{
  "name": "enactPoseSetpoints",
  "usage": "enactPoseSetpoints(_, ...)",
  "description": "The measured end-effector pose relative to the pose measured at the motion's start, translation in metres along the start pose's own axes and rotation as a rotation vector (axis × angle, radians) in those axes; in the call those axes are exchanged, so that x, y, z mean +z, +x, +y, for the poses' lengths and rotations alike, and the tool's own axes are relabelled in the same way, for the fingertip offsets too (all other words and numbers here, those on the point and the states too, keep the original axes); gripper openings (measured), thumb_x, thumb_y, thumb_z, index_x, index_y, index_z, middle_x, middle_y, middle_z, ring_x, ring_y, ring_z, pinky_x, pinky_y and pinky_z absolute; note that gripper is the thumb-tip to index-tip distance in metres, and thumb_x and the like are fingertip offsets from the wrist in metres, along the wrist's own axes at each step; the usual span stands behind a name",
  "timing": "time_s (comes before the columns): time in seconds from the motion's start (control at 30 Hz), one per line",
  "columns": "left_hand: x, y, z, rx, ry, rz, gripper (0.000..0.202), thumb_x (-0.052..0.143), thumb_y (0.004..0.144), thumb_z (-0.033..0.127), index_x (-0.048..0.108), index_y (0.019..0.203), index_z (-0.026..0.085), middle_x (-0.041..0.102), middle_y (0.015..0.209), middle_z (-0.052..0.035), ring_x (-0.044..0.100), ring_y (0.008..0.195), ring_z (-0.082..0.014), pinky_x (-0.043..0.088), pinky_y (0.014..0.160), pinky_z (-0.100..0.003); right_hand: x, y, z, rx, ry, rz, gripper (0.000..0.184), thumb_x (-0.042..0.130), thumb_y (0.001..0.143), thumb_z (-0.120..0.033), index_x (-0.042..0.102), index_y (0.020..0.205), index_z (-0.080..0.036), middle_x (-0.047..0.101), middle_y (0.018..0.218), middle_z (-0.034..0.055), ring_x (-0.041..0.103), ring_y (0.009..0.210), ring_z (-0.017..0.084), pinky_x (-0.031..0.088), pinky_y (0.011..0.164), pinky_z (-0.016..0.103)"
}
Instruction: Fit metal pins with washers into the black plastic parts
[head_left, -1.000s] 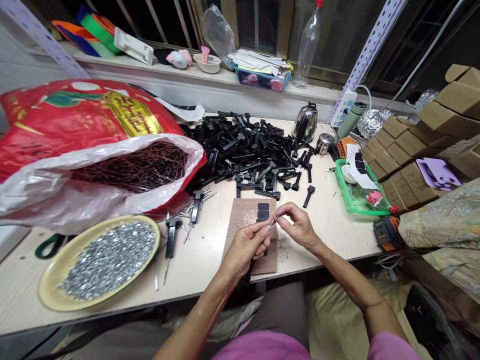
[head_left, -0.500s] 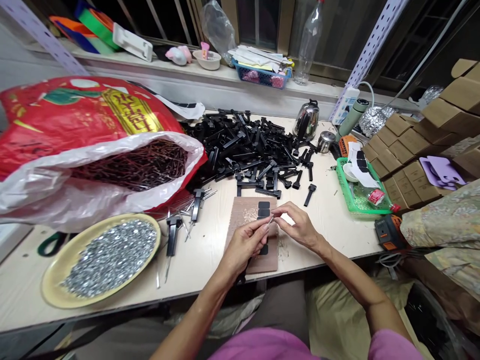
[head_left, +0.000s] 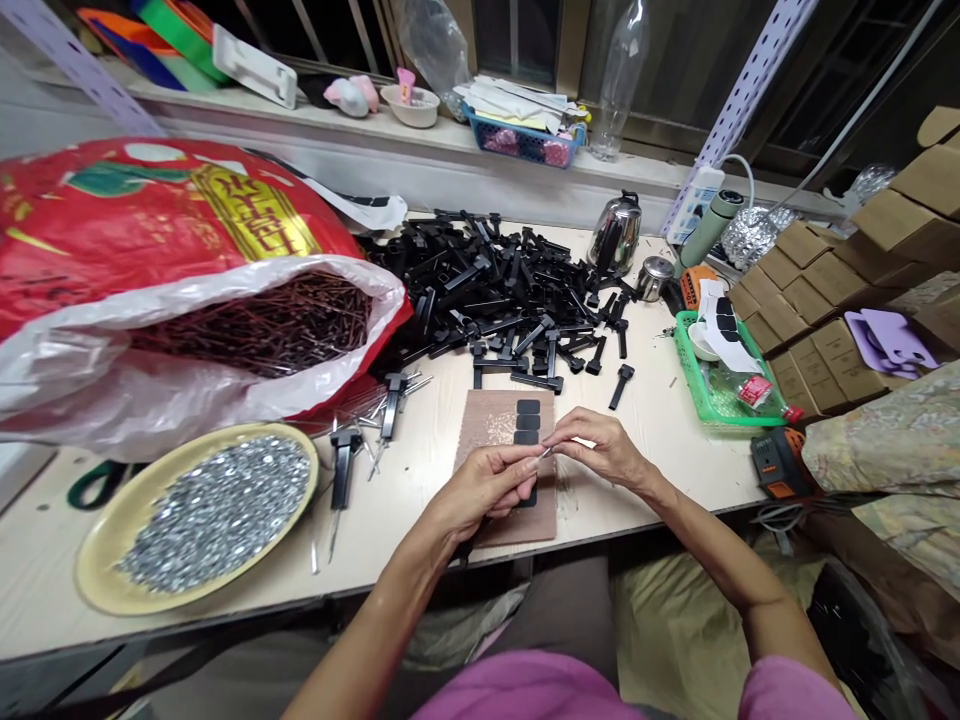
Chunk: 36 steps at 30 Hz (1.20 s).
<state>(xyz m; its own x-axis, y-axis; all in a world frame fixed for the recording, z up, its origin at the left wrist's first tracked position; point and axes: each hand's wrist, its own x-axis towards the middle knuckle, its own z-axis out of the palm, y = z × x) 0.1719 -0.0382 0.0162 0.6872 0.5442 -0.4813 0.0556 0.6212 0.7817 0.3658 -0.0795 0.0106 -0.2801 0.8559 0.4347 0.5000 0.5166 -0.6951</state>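
Observation:
Above a brown board (head_left: 475,420), my left hand (head_left: 487,490) is closed, and a black plastic piece (head_left: 463,550) pokes out below its palm. My right hand (head_left: 604,447) pinches with thumb and forefinger at the tips of the left fingers. A small thin metal piece (head_left: 546,453) shows between the fingertips of both hands; its far end is hidden. Several black rounded pads (head_left: 528,422) lie in a column on the board, partly covered by my left hand. Behind it spreads a pile of black T-shaped plastic pieces (head_left: 480,290).
To the left stand a yellow bowl (head_left: 94,575) of small silvery parts and a red sack (head_left: 97,220) with thin dark rods (head_left: 277,325). Black-handled pieces (head_left: 343,470) and loose metal rods lie nearby. A green basket (head_left: 694,385), a power tool (head_left: 776,465) and cardboard boxes (head_left: 832,290) are right.
Both hands have come slightly lower, with fingertips still together. The black piece under my left palm has shifted a little left. The view has moved slightly.

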Motion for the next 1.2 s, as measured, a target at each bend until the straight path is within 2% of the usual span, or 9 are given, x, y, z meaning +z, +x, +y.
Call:
enactPoseSetpoints(0.23,0.001,0.002,-0.003,-0.013,-0.012,-0.027,0.060,0.081,0.053,0.051,0.070,0.097,0.012,0.048,0.048,0.0067,0.021,0.034,0.0016,0.006,0.038,-0.018,-0.002,0.000,-0.002,-0.016,-0.027,-0.063,0.024,0.048,0.094,-0.033,0.068,0.091,-0.020,0.068,0.085,0.0068,0.063,0.083,0.015,0.055,0.073,0.027)
enactPoseSetpoints(0.47,0.005,0.005,-0.006,0.026,-0.125,-0.010,0.055,0.083,0.052,0.048,0.065,0.091,0.014,0.050,0.047,0.0073,0.022,0.033,0.0018,0.009,0.037,-0.015,0.003,0.001,-0.009,0.047,-0.024,0.061,0.023,0.048,0.094,-0.032,0.067,0.091,-0.020,0.071,0.091,0.0076,0.065,0.089,0.017,0.055,0.080,0.032)
enactPoseSetpoints(0.67,0.009,0.003,-0.007,0.086,-0.176,-0.014,0.054,0.084,0.052,0.049,0.064,0.088,0.015,0.051,0.046,0.0070,0.025,0.033,0.0011,0.012,0.036,-0.015,0.005,0.003,-0.013,0.194,0.216,0.128,0.023,0.058,0.088,-0.040,0.069,0.083,-0.020,0.071,0.088,0.0063,0.067,0.085,0.016,0.055,0.079,0.032)
enactPoseSetpoints(0.8,0.012,0.001,-0.008,0.132,-0.151,0.014,0.052,0.082,0.053,0.051,0.062,0.085,0.015,0.053,0.046,0.0064,0.026,0.033,0.0004,0.013,0.036,-0.015,0.010,0.003,-0.013,0.174,0.219,0.218,0.019,0.061,0.085,-0.037,0.068,0.079,-0.020,0.071,0.086,0.0063,0.066,0.082,0.016,0.055,0.078,0.033)
enactPoseSetpoints(0.9,0.013,0.001,-0.008,0.162,-0.130,0.031,0.049,0.081,0.055,0.052,0.058,0.080,0.015,0.054,0.046,0.0059,0.025,0.033,0.0003,0.013,0.036,-0.015,0.014,0.001,-0.014,0.203,0.319,0.242,0.019,0.063,0.084,-0.039,0.067,0.079,-0.021,0.070,0.085,0.0054,0.065,0.073,0.014,0.056,0.073,0.032)
enactPoseSetpoints(1.1,0.016,0.001,-0.007,0.193,-0.130,0.027,0.049,0.080,0.054,0.053,0.056,0.076,0.016,0.053,0.046,0.0065,0.025,0.032,0.0004,0.014,0.036,-0.015,0.017,0.004,-0.014,0.429,0.583,0.207,0.030,0.071,0.074,-0.048,0.069,0.080,-0.018,0.068,0.080,0.0022,0.065,0.070,0.012,0.056,0.073,0.029)
enactPoseSetpoints(1.2,0.016,0.001,-0.006,0.184,-0.110,0.031,0.050,0.080,0.054,0.054,0.056,0.075,0.016,0.053,0.046,0.0063,0.025,0.032,0.0003,0.015,0.036,-0.016,0.010,0.007,-0.012,0.482,0.651,0.125,0.033,0.073,0.071,-0.049,0.070,0.079,-0.017,0.068,0.076,0.0013,0.066,0.069,0.012,0.055,0.073,0.028)
